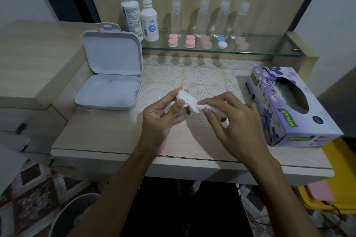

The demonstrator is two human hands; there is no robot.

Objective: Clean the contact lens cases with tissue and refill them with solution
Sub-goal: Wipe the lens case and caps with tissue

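Contact lens case (184,98), small and white, sits above the middle of the desk (119,136), pinched between the thumb and fingers of the left hand (163,115). The right hand (229,119) grips a twisted white tissue (198,107), its fingers curled around the wad, and the tissue's tip presses against the case. Both hands hover over the lace mat (202,75) covering the back half of the desk.

An open white box (109,75) stands at the desk's left edge, lid upright. A tissue box (289,106) lies along the right edge. On the glass shelf (269,52) at the back stand two white solution bottles (138,15) at the left end, four clear bottles (204,19) in a row, and pink, blue and white lens cases (189,41) in front of them.
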